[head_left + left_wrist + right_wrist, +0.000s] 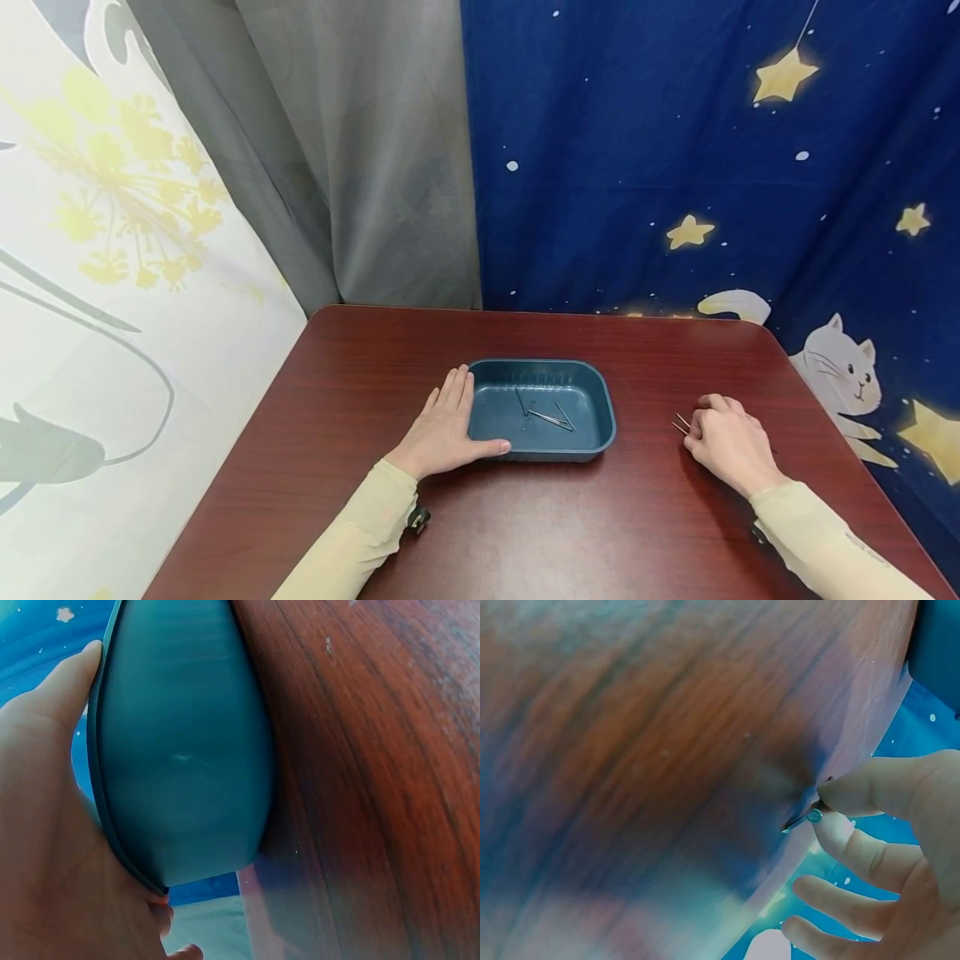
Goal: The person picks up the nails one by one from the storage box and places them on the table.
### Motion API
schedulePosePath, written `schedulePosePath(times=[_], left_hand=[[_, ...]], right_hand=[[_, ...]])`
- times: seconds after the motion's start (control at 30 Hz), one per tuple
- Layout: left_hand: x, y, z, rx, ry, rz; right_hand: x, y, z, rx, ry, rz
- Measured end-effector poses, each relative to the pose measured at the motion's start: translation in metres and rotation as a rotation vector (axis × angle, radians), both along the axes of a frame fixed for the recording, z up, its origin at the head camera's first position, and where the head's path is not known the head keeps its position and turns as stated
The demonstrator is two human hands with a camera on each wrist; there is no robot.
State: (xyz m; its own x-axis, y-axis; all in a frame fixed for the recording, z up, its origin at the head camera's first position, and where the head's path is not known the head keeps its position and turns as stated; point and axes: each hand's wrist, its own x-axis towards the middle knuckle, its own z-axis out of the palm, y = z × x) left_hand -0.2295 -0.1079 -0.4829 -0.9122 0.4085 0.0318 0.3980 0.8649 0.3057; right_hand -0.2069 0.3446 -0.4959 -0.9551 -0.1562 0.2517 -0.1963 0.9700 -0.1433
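A blue-green rectangular tray stands on the table with several thin metal nails lying loose on its floor. My left hand rests against the tray's left end, fingers straight along the side and thumb over the front rim. In the left wrist view the thumb lies along the rim of the tray. To the right of the tray, my right hand pinches nails between thumb and forefinger, low over the table. A round nail head shows at the fingertips in the right wrist view.
The dark red wooden table has rounded far corners. A grey curtain and a blue star-patterned curtain hang behind it, with a white patterned cloth on the left.
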Motion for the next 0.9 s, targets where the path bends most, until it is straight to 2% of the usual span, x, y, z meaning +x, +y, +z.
schedulePosePath(times=[0.9], left_hand=[[-0.0003, 0.0000, -0.0017, 0.023, 0.022, -0.013]], right_hand=[[0.0030, 0.0030, -0.0017, -0.027, 0.031, 0.006]])
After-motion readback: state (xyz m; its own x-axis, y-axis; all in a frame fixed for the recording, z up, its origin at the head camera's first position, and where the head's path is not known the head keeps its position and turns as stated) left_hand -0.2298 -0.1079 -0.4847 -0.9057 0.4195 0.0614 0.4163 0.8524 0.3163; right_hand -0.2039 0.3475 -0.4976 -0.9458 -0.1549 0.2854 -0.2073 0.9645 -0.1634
